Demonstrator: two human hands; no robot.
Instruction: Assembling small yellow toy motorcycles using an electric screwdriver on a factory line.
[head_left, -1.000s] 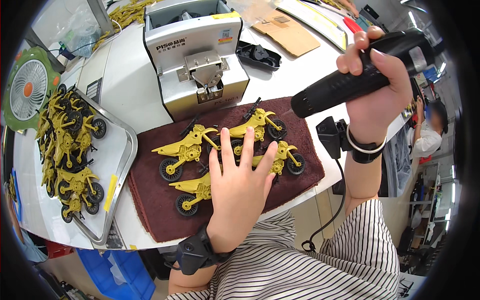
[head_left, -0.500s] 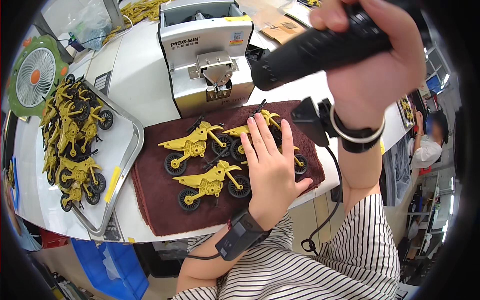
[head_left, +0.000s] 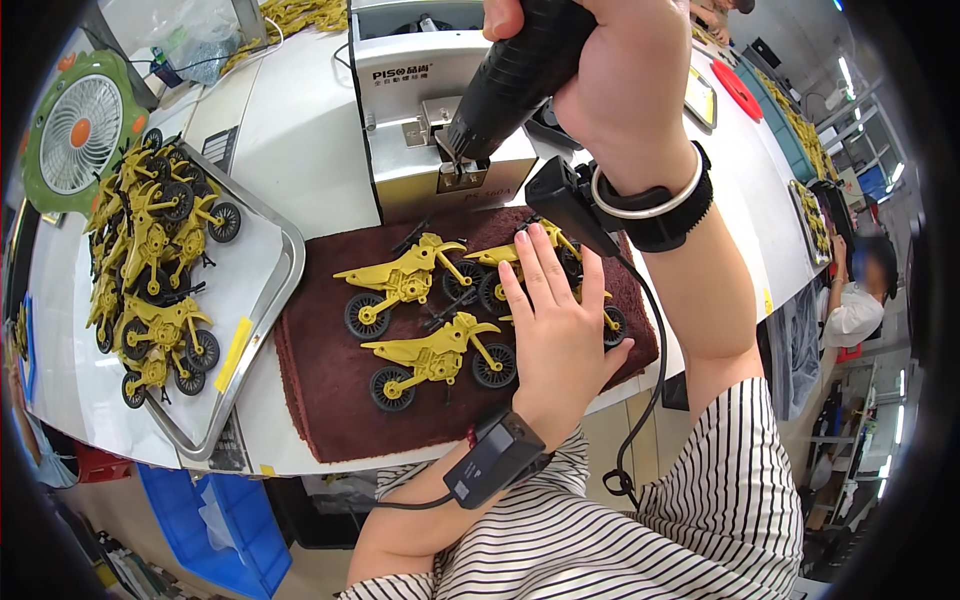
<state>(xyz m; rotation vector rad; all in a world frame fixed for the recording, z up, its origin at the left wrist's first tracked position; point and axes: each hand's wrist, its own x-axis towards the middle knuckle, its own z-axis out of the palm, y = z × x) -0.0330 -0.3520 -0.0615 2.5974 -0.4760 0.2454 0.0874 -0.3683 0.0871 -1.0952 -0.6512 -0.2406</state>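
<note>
My right hand (head_left: 635,105) is wrapped around a black electric screwdriver (head_left: 525,80). The screwdriver's nose points down at the front outlet of a silver screw feeder (head_left: 408,185); its tip is hard to make out there. My left hand (head_left: 560,350) lies with fingers spread over yellow toy motorcycles on the right of a brown cloth (head_left: 345,425), partly hiding them. Left of that hand, one toy motorcycle (head_left: 435,352) lies nearer me and another toy motorcycle (head_left: 400,278) farther off. All have black wheels.
At the left, a metal tray (head_left: 292,262) bears a heap of yellow toy motorcycles (head_left: 150,240). A green fan (head_left: 80,140) stands behind it. A blue bin (head_left: 205,535) is below the table edge. A cable (head_left: 655,370) hangs from my right wrist. Another person (head_left: 855,308) sits far right.
My right hand has carried the screwdriver left and forward, from beside the screw feeder to its front outlet. My left hand stays spread on the toy motorcycles; the whole view has shifted slightly.
</note>
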